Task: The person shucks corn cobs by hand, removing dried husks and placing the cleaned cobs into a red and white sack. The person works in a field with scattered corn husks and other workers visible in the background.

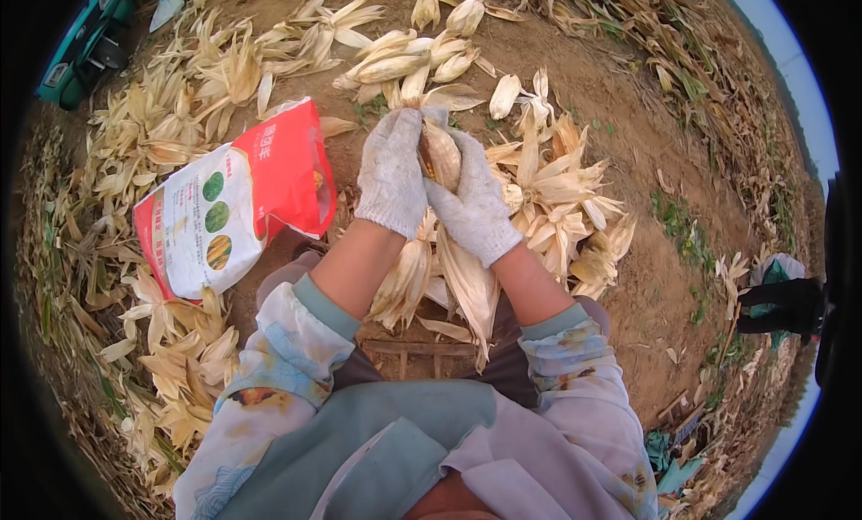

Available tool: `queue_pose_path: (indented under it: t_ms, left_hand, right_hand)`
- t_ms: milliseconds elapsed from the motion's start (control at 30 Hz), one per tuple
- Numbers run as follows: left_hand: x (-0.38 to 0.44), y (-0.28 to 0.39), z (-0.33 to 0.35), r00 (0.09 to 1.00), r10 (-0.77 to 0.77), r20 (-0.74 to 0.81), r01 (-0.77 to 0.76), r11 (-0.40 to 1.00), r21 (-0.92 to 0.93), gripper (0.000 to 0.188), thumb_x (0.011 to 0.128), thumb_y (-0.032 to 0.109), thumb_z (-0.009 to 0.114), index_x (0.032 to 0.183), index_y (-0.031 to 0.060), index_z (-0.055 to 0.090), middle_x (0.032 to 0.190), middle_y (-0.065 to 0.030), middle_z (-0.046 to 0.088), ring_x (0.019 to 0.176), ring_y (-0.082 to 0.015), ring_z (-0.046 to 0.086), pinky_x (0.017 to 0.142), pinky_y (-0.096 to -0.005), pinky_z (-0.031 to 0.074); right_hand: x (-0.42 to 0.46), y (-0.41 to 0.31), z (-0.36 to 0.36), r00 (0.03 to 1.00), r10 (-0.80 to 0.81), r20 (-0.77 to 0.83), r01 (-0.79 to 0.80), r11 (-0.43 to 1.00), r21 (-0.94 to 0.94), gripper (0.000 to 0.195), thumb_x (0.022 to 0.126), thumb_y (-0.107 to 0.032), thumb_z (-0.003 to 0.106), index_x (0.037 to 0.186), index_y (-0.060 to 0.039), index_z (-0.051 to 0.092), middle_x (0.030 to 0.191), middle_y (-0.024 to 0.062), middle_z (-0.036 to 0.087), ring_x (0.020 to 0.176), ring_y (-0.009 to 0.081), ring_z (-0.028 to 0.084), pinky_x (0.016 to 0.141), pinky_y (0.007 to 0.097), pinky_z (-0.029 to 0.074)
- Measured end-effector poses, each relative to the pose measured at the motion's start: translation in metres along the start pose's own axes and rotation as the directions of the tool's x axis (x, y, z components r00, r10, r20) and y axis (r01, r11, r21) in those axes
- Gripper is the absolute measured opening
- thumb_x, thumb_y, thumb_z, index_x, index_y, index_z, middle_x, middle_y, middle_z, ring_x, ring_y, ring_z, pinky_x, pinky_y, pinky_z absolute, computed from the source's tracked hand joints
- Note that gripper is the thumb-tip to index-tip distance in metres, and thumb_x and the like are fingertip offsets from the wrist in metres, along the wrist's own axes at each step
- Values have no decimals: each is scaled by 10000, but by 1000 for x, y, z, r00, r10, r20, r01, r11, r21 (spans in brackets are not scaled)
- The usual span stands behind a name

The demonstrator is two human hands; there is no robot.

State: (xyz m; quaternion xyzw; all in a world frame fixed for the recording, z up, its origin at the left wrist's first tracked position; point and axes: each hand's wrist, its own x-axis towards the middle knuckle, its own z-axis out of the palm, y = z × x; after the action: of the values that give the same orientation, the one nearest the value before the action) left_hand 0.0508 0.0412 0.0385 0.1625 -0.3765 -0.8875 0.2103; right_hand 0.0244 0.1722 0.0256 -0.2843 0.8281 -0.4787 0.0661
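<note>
Both my hands wear pale knitted work gloves and meet around one ear of corn (443, 157) in its dry husk. My left hand (392, 173) grips its left side, where a little yellow kernel shows through the parted husk. With the thumb laid across the lower end, my right hand (475, 200) holds the other side. Several unhusked ears (404, 58) lie in a pile just beyond my hands. Loose dry husks (549, 183) are heaped beside my right hand. More long husks (468, 277) hang or lie below my wrists.
A red and white printed bag (236, 203) stands left of my arms. Stripped husks (168, 129) spread along the left. A green vehicle (87, 45) is at the upper left. Far right, a person in dark trousers (781, 308) stands near cut stalks (720, 55).
</note>
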Motion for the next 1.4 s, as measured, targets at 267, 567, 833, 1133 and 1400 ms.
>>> queue_pose_path:
  t_ms: [267,567,833,1133,1400]
  left_hand:
    - [26,-9,-5,994,-66,-92,34,949,-312,290,1136,205,425,1203,-14,602,1184,-162,668,1072,-250,660,994,-423,554]
    - [33,-8,-15,977,-209,-36,126,709,-693,296,1151,240,405,1087,8,578,974,-137,640,751,-225,599,779,-414,601]
    - [1,29,19,984,-175,-40,152,932,-328,240,1135,250,486,1031,67,602,863,-46,644,564,-97,430,636,-328,497]
    - [-8,58,2,997,27,79,-66,833,549,316,1064,251,592,1278,22,637,1068,-66,684,932,-133,623,850,-326,533]
    - [-9,52,-7,911,146,385,-397,566,723,577,975,203,744,1450,-39,524,1409,-144,596,1328,-219,552,1159,-357,420]
  right_hand:
    - [4,17,10,995,89,-40,-63,902,428,758,923,-284,753,1522,-6,381,1438,176,534,1316,268,553,1128,388,438]
    - [2,6,22,936,352,2,-180,476,861,683,1020,-238,693,1548,17,342,1437,149,509,1289,212,533,1098,348,460]
    - [20,43,10,796,594,119,-208,82,975,567,1058,-350,649,1496,-75,416,1399,136,562,1272,298,581,1107,497,478]
    - [39,53,-57,821,528,-216,-21,407,913,539,1071,-358,612,1489,-59,449,1445,135,539,1324,301,542,1153,498,428]
    - [22,29,-37,995,67,-77,-38,942,334,699,928,-340,720,1454,35,455,1289,197,614,1201,273,612,1044,395,488]
